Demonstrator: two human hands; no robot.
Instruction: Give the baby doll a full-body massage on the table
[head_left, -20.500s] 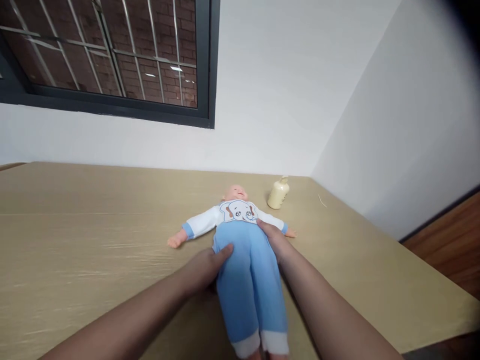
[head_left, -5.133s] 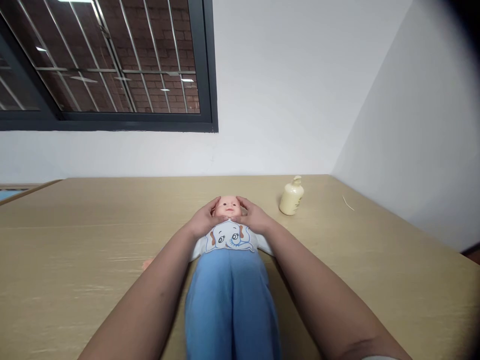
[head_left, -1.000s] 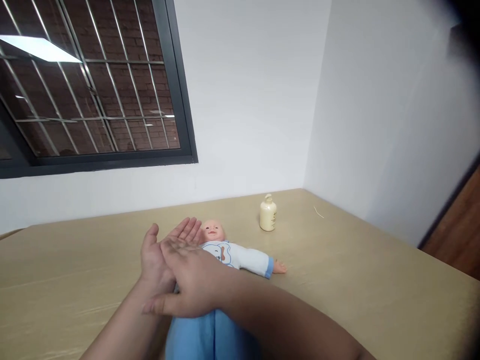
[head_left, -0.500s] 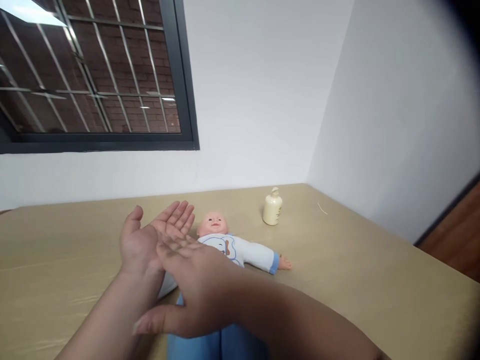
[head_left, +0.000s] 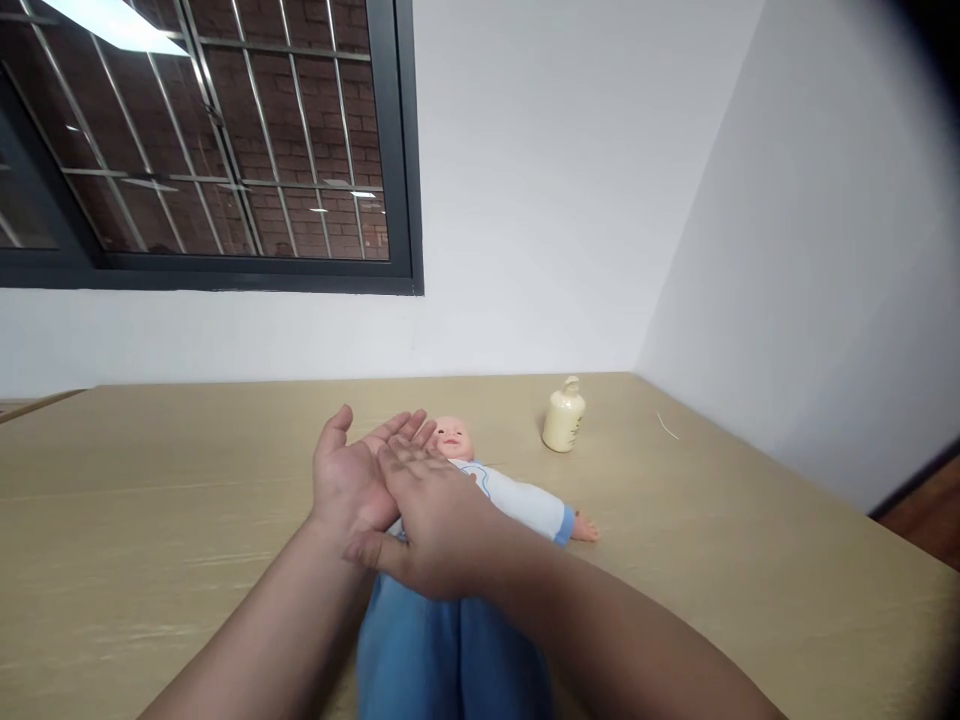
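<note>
Over the doll (head_left: 427, 645), fingers close together, the left hand (head_left: 356, 483) is partly covered by the right hand (head_left: 436, 508), a bottle (head_left: 564, 420) at their two o'clock.

The hands (head_left: 450, 530) overlap above a doll (head_left: 424, 645) on the table (head_left: 180, 450).
</note>
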